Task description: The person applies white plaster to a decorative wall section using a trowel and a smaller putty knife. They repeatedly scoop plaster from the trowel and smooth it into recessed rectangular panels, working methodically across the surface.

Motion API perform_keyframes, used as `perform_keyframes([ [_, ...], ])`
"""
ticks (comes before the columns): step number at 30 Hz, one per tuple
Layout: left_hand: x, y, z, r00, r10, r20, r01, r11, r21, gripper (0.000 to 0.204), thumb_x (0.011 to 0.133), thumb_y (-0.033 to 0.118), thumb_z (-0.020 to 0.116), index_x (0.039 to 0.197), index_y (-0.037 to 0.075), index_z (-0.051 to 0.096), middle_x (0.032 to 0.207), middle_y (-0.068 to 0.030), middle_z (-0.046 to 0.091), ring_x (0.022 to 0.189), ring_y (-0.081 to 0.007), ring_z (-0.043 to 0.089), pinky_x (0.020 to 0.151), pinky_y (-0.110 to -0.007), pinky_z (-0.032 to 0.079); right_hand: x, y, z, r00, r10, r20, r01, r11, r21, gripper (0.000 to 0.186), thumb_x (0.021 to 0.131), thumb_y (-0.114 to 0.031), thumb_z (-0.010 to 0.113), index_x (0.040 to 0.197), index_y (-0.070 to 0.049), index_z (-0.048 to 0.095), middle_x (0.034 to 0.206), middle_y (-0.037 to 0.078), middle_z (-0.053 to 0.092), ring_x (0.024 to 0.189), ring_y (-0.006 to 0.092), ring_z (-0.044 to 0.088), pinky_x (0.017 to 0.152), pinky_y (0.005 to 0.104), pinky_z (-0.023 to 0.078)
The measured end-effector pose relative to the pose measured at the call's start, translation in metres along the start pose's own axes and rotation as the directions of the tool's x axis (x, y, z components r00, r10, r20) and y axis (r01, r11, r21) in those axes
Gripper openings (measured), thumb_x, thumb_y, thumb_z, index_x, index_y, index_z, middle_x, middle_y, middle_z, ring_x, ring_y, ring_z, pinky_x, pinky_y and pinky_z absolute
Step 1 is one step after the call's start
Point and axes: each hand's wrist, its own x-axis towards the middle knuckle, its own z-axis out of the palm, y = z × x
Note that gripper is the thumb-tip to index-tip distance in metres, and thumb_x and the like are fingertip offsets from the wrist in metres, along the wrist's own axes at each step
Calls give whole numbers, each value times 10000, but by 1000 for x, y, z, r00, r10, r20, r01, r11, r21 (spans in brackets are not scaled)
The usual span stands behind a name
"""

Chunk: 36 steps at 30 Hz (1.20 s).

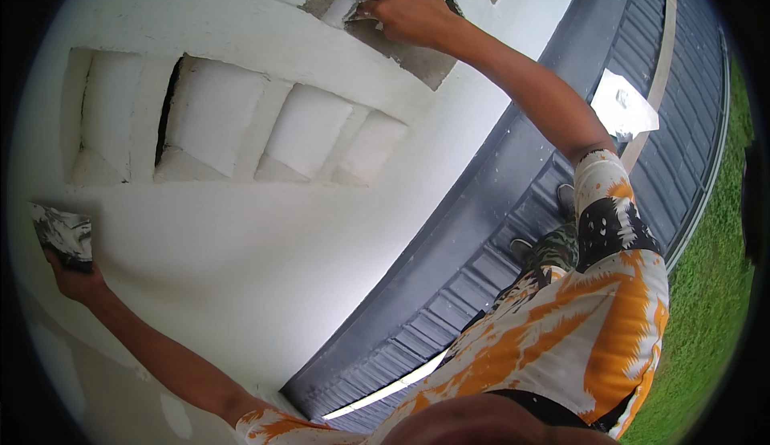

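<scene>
Light: daylight, diffuse, bright overall. White wall (321,300): brightest low centre, dimmer toward the lower left. Shadows: soft, grey, beside the left hand (79,282); darker inside the recesses (212,116). Glare: white sheet (624,106), nearly washed out. Distortion: fisheye, roof (694,124) bowed, rim black. Focus: centre fairly sharp; outer edges softer.

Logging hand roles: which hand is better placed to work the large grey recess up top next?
Likely right: the right hand is at the grey recess. The left hand is far off, lower left, holding a smeared scraper.
</scene>
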Motion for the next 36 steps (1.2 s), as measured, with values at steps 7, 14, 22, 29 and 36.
perform_keyframes([
  [7, -17, 0, 30, 998, 6, -55, -7, 1000, -17, 488, 997, 290, 562, 1377, -9, 497, 1385, -107, 541, 1249, -268, 533, 1042, -412, 424, 6, 10, 16, 998, -57, -32, 58, 998, 5, 459, 750, -83, 622, 1172, -248, 699, 922, -1, 702, 762, 221, 689, 576, 374, 528],
  [14, -15, -3, 23, 995, 50, -81, -48, 998, 31, 489, 982, 267, 599, 1357, -32, 507, 1367, -107, 551, 1235, -260, 538, 1034, -405, 427, 1, 28, 1, 993, 21, -120, -12, 997, 70, 496, 744, -73, 632, 1203, -256, 685, 973, 6, 702, 818, 239, 689, 636, 374, 538],
  [22, 7, -14, -4, 996, 58, -61, -58, 998, 3, 463, 965, 256, 628, 1321, -27, 545, 1319, -98, 587, 1178, -253, 575, 991, -394, 456, 7, 26, -10, 997, -7, 78, 0, 996, 90, 396, 773, -111, 635, 1162, -171, 675, 985, 62, 697, 826, 267, 694, 659, 385, 546],
  [29, 10, -23, -5, 998, 35, -46, -36, 999, -38, 451, 960, 253, 633, 1311, -20, 555, 1305, -95, 596, 1172, -253, 581, 989, -404, 465, 20, 15, -8, 963, 34, 268, -21, 998, -51, 506, 715, -118, 702, 1205, -242, 688, 1015, 6, 709, 836, 246, 697, 661, 380, 538],
  [36, -10, -21, 21, 996, 21, -89, -27, 997, -68, 448, 982, 259, 592, 1325, -25, 540, 1329, -109, 582, 1201, -273, 568, 1005, -422, 459, 11, 21, 17, 995, 47, -87, -43, 998, 50, 511, 709, -86, 658, 1184, -268, 708, 985, 8, 718, 816, 232, 688, 650, 346, 534],
])
